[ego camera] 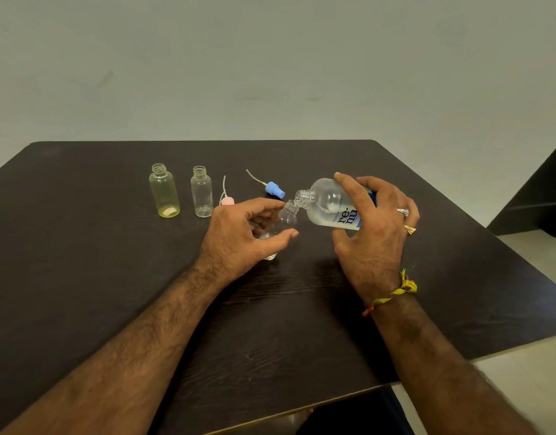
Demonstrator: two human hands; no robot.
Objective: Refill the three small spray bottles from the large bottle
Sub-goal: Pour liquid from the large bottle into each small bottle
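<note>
Right hand (375, 227) grips the large bottle (330, 205), tipped mouth-to-mouth over a small clear bottle (287, 216) held in the curled left hand (242, 237) at frame centre. Left of centre on the dark table (81, 277) stand a yellowish bottle (164, 191) and a second clear bottle (201, 192), both uncapped, with pink (228, 200) and blue (274, 189) spray heads lying between them and the hands.

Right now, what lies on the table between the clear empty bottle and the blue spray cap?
In the head view, a pink spray cap with its white tube lies between the clear bottle and the blue spray cap.
</note>
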